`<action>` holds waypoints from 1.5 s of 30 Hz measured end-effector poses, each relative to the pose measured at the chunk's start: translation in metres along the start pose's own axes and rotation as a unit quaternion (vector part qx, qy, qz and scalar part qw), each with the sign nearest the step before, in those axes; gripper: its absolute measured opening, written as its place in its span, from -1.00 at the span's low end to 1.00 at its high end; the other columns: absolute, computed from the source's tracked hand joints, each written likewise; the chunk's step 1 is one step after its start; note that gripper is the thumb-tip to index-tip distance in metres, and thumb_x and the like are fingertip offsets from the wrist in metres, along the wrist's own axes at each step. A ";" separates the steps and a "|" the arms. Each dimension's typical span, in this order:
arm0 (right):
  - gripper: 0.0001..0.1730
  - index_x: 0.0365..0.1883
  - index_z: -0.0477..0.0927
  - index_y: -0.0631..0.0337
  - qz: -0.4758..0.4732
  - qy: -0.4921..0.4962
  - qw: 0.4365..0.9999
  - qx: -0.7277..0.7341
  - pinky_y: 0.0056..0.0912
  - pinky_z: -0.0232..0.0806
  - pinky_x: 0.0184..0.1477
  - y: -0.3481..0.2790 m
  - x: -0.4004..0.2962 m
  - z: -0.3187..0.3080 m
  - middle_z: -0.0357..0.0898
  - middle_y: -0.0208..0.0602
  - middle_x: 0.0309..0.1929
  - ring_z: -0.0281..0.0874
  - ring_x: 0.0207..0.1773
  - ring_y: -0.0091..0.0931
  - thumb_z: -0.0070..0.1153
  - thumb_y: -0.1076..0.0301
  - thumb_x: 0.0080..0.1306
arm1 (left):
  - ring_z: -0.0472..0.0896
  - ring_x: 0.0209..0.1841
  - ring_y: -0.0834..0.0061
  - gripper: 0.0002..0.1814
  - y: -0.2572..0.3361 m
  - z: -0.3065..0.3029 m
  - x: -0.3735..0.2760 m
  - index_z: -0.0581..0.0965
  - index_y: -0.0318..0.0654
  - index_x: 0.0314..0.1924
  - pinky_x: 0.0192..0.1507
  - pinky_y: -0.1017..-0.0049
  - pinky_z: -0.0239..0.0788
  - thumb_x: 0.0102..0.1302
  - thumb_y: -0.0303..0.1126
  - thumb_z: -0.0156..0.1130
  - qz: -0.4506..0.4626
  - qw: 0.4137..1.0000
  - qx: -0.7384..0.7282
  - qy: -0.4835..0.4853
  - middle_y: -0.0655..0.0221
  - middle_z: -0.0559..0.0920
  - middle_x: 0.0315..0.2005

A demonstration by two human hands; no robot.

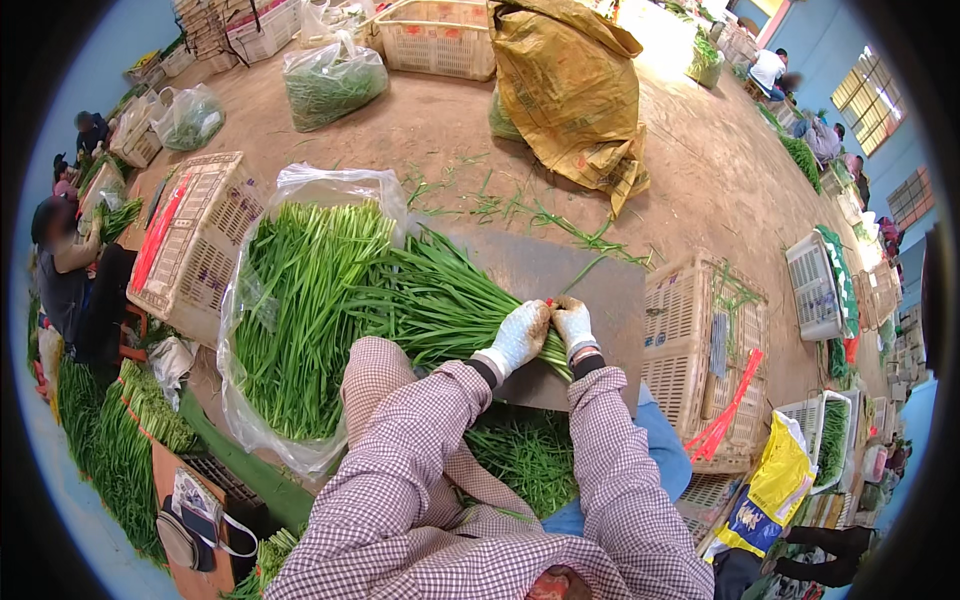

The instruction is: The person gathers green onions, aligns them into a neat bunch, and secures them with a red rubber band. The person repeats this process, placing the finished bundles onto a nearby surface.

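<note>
A bundle of long green leaf vegetables, likely garlic chives (450,300), lies across a flat metal board (604,285) in front of me. Its leafy ends point left and its pale stems (555,356) point right. My left hand (519,334), in a white dotted glove with soiled fingers, is closed over the top of the bundle. Beside it, my right hand (575,326), gloved alike, has its fingers pinched together. A small bit of red tie (550,301) shows between the fingertips of both hands; most of it is hidden.
To the left, a clear plastic bag (281,187) holds stacked chives. Plastic crates stand left (217,240) and right (675,352), with red tie strips (727,412) on the right one. Loose leaves (525,450) lie below the board. A yellow sack (570,97) stands ahead; a person (64,270) sits at left.
</note>
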State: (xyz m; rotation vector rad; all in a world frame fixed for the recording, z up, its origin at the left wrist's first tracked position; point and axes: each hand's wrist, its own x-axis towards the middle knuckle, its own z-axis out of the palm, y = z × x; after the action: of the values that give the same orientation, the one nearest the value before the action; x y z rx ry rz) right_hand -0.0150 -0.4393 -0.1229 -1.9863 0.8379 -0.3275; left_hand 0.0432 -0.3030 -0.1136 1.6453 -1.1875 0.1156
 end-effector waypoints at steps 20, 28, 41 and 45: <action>-0.82 -0.32 0.66 0.08 -0.320 0.034 0.895 -0.310 -0.09 0.30 -0.07 -0.052 -0.071 -0.031 0.60 -0.27 -0.25 0.52 -0.13 -0.24 0.11 0.37 0.10 | 0.51 -0.13 0.05 -0.69 0.031 -0.025 -0.012 0.48 -0.23 -0.18 -0.10 0.18 0.36 0.05 -0.45 0.34 -0.016 0.993 0.118 0.018 0.16 0.53 -0.22; -0.81 -0.30 0.65 0.15 -0.173 -0.004 0.966 -0.192 -0.12 0.47 -0.16 -0.055 -0.031 -0.017 0.64 -0.12 -0.29 0.62 -0.25 -0.12 0.21 0.28 0.14 | 0.52 -0.17 0.08 -0.83 0.020 -0.014 -0.020 0.52 -0.26 -0.31 -0.16 0.19 0.38 0.03 -0.53 0.21 -0.003 0.982 0.186 -0.040 0.16 0.56 -0.22; -0.85 -0.32 0.68 0.13 -0.220 0.013 0.962 -0.162 -0.11 0.45 -0.14 -0.063 -0.067 -0.030 0.64 -0.18 -0.30 0.64 -0.20 -0.19 0.09 0.39 0.21 | 0.53 -0.12 0.01 -0.77 -0.014 -0.015 0.020 0.52 -0.28 -0.17 -0.06 0.18 0.39 0.12 -0.51 0.26 -0.043 0.994 0.084 0.059 0.14 0.58 -0.20; -0.83 -0.29 0.69 0.13 -0.123 -0.004 0.978 -0.170 -0.12 0.46 -0.06 -0.063 -0.036 -0.029 0.63 -0.06 -0.22 0.62 -0.15 -0.13 0.17 0.31 0.18 | 0.52 -0.12 0.01 -0.77 0.021 -0.015 -0.010 0.47 -0.26 -0.19 -0.09 0.18 0.38 0.12 -0.54 0.23 -0.010 0.998 0.048 0.037 0.10 0.54 -0.19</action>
State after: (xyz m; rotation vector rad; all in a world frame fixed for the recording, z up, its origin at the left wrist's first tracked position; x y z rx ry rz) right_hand -0.0303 -0.4128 -0.0511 -2.4185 0.6766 -0.3351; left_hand 0.0293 -0.2841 -0.0984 1.7221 -1.1236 0.2215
